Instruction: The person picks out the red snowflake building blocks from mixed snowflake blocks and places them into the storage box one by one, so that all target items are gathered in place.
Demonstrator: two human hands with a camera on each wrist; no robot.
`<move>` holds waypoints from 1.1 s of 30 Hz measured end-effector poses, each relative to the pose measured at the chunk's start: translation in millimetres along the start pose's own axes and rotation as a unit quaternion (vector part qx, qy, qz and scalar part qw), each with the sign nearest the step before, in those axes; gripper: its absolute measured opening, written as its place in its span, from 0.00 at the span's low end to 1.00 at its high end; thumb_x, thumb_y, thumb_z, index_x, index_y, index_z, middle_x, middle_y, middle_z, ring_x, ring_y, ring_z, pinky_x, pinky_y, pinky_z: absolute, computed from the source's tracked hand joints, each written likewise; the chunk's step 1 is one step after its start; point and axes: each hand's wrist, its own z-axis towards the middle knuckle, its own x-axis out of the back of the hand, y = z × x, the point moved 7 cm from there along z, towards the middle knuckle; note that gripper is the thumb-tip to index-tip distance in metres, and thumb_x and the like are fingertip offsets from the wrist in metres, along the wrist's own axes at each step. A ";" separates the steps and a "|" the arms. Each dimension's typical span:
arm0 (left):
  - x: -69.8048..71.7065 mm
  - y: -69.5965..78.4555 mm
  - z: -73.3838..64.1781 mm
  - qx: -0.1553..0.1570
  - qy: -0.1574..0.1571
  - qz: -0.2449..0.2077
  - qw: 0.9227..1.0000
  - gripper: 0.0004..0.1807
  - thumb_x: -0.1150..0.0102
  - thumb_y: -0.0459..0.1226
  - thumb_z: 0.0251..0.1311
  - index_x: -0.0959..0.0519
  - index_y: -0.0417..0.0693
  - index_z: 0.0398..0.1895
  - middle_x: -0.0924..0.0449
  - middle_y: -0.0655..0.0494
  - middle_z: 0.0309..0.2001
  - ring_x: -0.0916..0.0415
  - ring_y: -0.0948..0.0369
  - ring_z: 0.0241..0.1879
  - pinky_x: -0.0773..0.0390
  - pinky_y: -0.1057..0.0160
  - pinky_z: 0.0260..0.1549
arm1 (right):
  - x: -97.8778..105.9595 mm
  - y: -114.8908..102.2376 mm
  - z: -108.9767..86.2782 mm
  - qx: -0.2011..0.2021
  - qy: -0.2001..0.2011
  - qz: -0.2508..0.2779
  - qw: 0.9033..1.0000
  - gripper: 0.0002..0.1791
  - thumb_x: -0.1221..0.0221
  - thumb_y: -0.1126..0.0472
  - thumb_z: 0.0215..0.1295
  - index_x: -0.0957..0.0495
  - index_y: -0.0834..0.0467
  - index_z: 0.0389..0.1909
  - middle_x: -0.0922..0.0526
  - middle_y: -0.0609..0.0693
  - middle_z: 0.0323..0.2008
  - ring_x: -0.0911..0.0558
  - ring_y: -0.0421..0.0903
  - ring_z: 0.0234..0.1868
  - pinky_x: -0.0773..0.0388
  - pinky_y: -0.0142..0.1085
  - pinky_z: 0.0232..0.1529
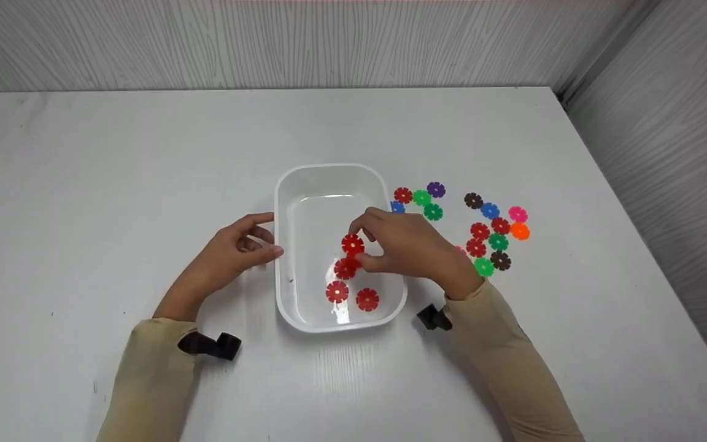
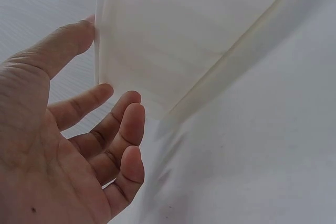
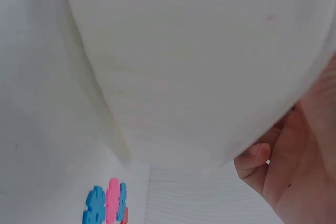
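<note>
The tub point(image 1: 313, 245) is standing beside the loosely curled left hand point(image 1: 231, 248), which is pinching its rim. Between fingertips, the nearly closed right hand point(image 1: 409, 242) is pinching a red disc point(image 1: 353, 244), probably light, stiff and best held edgewise.

No text, label, brand, number or sign can be read in any of the three views.
</note>
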 end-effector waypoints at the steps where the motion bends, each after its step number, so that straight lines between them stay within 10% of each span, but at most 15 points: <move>1: 0.2 0.4 0.7 0.001 0.000 -0.001 1.000 0.36 0.38 0.48 0.60 0.37 0.54 0.71 0.25 0.47 0.53 0.24 0.61 0.38 0.27 0.62 0.43 | -0.3 -3.2 1.6 0.006 0.001 -0.004 1.000 0.24 0.32 0.53 0.54 0.25 0.54 0.52 0.19 0.50 0.41 0.22 0.43 0.32 0.21 0.33 0.33; 16: -0.5 -0.9 2.4 0.001 0.000 0.001 1.000 0.36 0.38 0.47 0.61 0.37 0.52 0.71 0.25 0.45 0.53 0.23 0.61 0.39 0.26 0.62 0.42 | -39.1 -55.2 15.9 0.050 -0.100 -0.012 0.994 0.25 0.37 0.51 0.59 0.26 0.50 0.58 0.21 0.46 0.43 0.22 0.40 0.31 0.25 0.27 0.31; 33: -1.1 -1.7 1.3 -0.001 0.000 0.000 1.000 0.35 0.38 0.47 0.61 0.37 0.53 0.71 0.25 0.45 0.53 0.23 0.61 0.40 0.25 0.62 0.43 | -51.5 -66.2 15.4 0.086 -0.117 -0.040 0.989 0.25 0.37 0.48 0.61 0.26 0.51 0.58 0.22 0.46 0.43 0.22 0.40 0.34 0.23 0.30 0.37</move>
